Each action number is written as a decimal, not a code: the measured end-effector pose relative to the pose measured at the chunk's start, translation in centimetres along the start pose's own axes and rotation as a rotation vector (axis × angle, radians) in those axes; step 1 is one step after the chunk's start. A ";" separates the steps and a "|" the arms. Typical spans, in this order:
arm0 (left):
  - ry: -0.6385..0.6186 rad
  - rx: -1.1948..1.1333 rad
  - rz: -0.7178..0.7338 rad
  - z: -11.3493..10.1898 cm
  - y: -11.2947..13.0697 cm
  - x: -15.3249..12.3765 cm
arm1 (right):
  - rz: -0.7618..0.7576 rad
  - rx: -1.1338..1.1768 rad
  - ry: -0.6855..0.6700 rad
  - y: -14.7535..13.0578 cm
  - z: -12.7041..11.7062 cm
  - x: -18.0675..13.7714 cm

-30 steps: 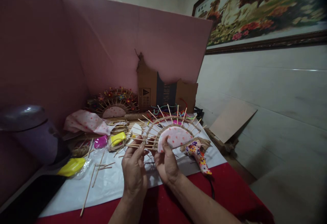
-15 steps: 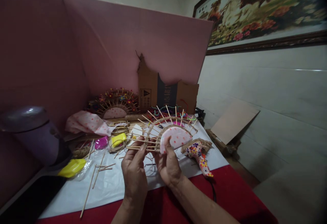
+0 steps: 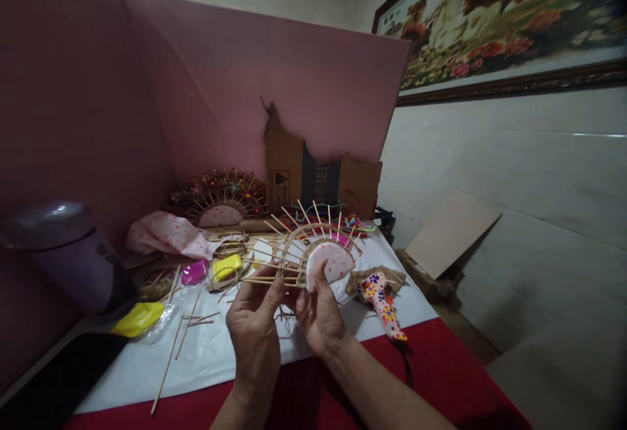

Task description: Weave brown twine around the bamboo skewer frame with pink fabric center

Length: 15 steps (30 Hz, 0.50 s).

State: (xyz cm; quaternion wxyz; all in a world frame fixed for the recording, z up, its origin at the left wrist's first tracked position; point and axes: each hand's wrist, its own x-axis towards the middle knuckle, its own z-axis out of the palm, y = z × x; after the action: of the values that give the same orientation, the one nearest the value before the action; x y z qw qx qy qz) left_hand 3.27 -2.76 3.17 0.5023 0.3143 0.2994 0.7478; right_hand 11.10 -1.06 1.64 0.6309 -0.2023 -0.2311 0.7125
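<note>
I hold up a half-round fan craft (image 3: pixel 329 261) above the table, a pink dotted half disc ringed with woven twine and radiating wooden sticks. My right hand (image 3: pixel 317 312) grips its lower edge, thumb on the pink disc. My left hand (image 3: pixel 253 325) pinches the sticks and twine at its left side. The craft is turned partly edge-on, its right half angled away from me.
A flower-patterned glue gun (image 3: pixel 381 299) lies right of my hands on white paper (image 3: pixel 210 351) over a red cloth (image 3: pixel 441 378). Loose sticks (image 3: pixel 169 358), yellow and pink clay packs (image 3: pixel 226 266), a finished fan (image 3: pixel 220 198), a cardboard box (image 3: pixel 313 181) and a purple lamp (image 3: pixel 63 247) surround them.
The fan has been rotated so its right side swings away, looking narrower. My left hand has shifted slightly lower and left along the sticks.
</note>
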 end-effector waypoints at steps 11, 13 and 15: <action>-0.091 0.087 0.323 0.1 0.2 -1.2 | 0.037 0.079 0.045 -0.5 -0.1 0.2; -0.202 0.183 0.456 0.0 0.3 -1.6 | 0.038 0.081 0.082 -1.0 0.0 0.2; -0.344 0.310 0.563 -0.2 0.5 -2.1 | -0.013 0.002 0.128 -1.6 0.0 0.1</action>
State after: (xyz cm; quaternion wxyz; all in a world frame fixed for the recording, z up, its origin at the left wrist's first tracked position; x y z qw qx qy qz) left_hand 3.50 -4.87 3.09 0.2663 0.5781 0.2220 0.7387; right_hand 12.31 -0.77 2.59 0.6491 -0.2455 -0.1907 0.6943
